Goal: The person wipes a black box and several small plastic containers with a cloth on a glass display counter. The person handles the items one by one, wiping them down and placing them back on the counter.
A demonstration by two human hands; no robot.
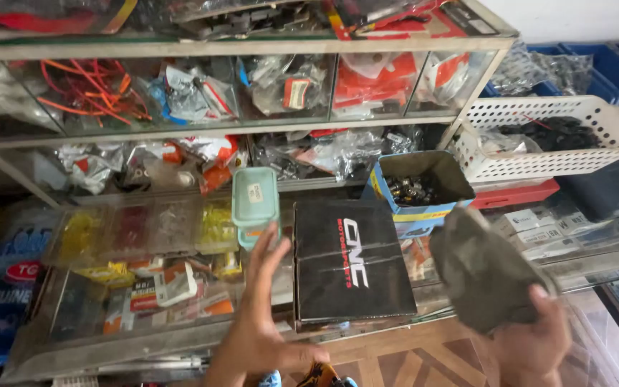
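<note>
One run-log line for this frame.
left hand: open, reaching toward black box | right hand: holding grey rag | green container: behind

A crumpled grey-brown cloth [483,269], seemingly a dirty rag, is held up beside a flat black box [352,259].

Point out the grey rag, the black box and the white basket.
grey rag [483,269], head view, middle of the cloth
black box [352,261], head view, top face
white basket [539,163], head view, front wall

Grey rag [483,276], black box [352,261], mint-green container [255,197]
</note>
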